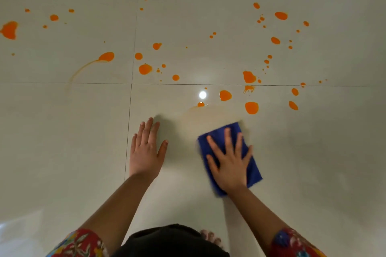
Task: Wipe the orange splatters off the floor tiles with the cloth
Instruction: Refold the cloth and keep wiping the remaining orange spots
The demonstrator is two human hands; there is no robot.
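Observation:
A folded blue cloth (pixel 253 168) lies flat on the pale floor tiles (pixel 62 142). My right hand (pixel 229 160) presses down on it with fingers spread and straight. My left hand (pixel 146 150) rests flat on the bare tile to the left of the cloth, fingers straight. Several orange splatters (pixel 251 107) dot the tiles beyond both hands, from the far left (pixel 9 30) to the far right (pixel 281 15). A faint orange smear (pixel 208 115) spreads just beyond the cloth. Another thin smear arcs from a blob (pixel 106 56) on the left tile.
Grout lines (pixel 130 98) cross between the tiles just beyond my left hand. A bright lamp reflection (pixel 202 94) shines among the near splatters. My bare toes (pixel 211 237) show at the bottom, beside dark clothing. A shadowed wall base runs along the top.

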